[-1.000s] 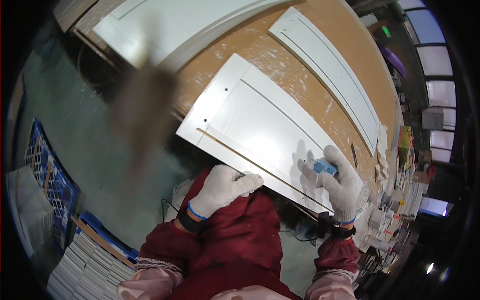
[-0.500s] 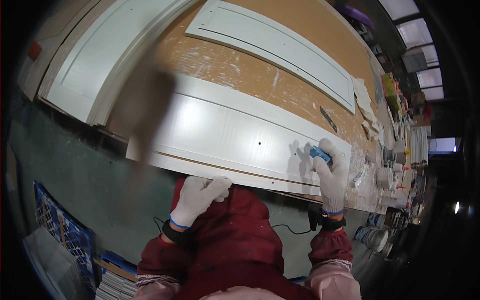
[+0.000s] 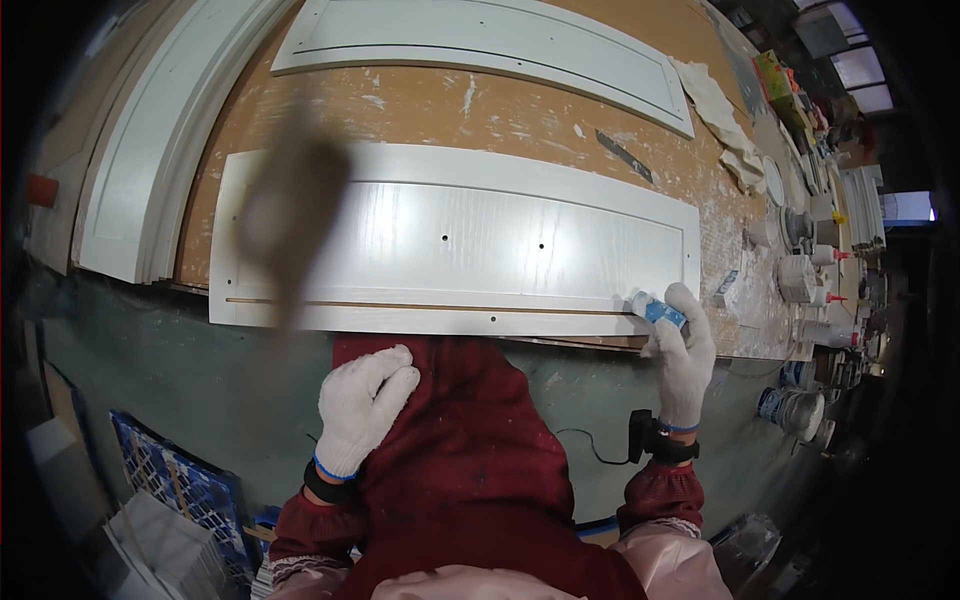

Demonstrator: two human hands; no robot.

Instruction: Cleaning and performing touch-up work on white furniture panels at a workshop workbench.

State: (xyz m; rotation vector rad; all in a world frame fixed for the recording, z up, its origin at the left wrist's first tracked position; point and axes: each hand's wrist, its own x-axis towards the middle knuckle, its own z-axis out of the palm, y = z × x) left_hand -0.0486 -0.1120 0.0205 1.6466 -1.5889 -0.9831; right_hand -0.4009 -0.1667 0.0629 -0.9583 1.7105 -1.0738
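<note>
Desk [image 3: 420, 105]: brown top, paint-spattered. White panel [image 3: 450, 250], long, flat along the near edge; two small holes mid-face, a thin groove along its near side. Second white panel [image 3: 480, 35] toward the far edge. More white panels [image 3: 130, 190] stacked at the left edge. Cloth [image 3: 725, 120] and tins [image 3: 800, 275] at the right edge. Right hand [image 3: 685, 355], white glove, closed on a small blue tube [image 3: 660, 310] at the panel's near right corner. Left hand [image 3: 362, 405], white glove, loosely curled, off the desk, over a red garment [image 3: 470, 450].
</note>
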